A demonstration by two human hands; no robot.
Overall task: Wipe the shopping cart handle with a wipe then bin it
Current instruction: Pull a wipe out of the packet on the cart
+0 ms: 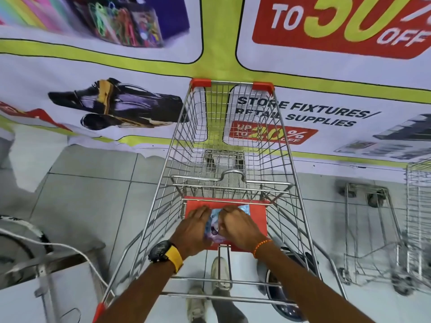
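A wire shopping cart (233, 136) stands in front of me against a banner wall. A blue and purple wipes pack (215, 226) lies on the red child-seat flap (257, 217) of the cart. My left hand (193, 226) presses on the pack's left side, and my right hand (238, 224) grips its top right, fingers curled at the opening. The cart handle (224, 297) runs across below my forearms, with a red end cap (99, 310) at the left. Whether a wipe has come out is hidden by my fingers.
A dark round bin (286, 294) stands on the floor under the cart's right rear. A second wire cart (377, 229) stands to the right. At the left are a metal stand (44, 276) and a white cable (70, 248). My shoes (219, 273) show on the tile floor.
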